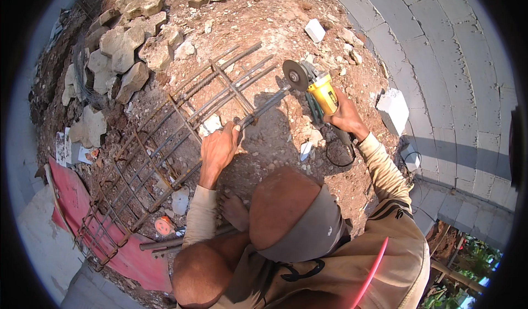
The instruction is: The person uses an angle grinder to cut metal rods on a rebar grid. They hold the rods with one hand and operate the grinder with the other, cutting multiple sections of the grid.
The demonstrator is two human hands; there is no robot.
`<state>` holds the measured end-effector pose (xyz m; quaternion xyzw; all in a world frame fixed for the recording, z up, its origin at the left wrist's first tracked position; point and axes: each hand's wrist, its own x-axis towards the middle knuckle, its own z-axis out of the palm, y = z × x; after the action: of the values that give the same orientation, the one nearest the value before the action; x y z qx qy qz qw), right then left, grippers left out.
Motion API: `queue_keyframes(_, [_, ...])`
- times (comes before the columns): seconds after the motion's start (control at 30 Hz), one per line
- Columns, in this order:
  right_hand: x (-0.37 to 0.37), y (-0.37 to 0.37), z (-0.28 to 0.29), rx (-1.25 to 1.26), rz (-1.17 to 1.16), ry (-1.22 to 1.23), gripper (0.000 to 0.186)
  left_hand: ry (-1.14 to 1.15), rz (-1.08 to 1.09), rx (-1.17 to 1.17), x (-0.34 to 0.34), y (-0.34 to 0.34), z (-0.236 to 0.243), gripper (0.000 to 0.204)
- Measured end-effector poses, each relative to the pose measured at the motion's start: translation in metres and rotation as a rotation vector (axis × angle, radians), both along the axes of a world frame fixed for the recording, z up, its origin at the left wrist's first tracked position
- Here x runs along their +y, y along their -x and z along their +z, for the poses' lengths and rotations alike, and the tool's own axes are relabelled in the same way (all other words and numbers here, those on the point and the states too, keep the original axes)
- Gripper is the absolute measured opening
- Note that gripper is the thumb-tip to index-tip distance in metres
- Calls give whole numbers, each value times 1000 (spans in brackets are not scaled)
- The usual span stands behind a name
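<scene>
A long cage of rusty steel rebar [269, 105], tied with crosspieces, slants from the lower left up to the centre over the dirt. My left hand [219, 148] is closed on its near side bar, thumb along the top. My right hand [346, 115] grips a yellow angle grinder [323, 94] by its body. The grinder's round dark cutting disc [295, 75] is beside the far end of the near bar; whether they touch I cannot tell. The fingers wrapped under the grinder are partly hidden.
Broken concrete pavers [118, 47] are heaped at the upper left. White blocks [392, 111] lie near the grey block wall [445, 50] on the right. A dark cord [341, 166] loops below the grinder. Red sheeting [77, 199] lies under the cage's lower end. My bare foot [234, 212] is close by.
</scene>
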<state>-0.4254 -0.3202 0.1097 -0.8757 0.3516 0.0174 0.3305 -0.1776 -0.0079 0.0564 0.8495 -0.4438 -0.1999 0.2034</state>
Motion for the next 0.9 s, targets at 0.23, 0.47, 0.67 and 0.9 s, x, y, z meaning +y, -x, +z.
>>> queue_keyframes(0.23, [6,-4,3,14,-9,-49,94,9,4,-5,-1,1,4,32])
queue_keyframes(0.47, [3,0,-3,-20,-8,-63,95,-4,-5,7,-1,1,-2,35])
queue_keyframes(0.67, [4,-5,-1,-2,4,-7,97,-7,42,15,-3,8,-7,36])
queue_keyframes(0.9, [-8,4,-13,-3,30,-28,99,34,156,30,-2,16,-3,36])
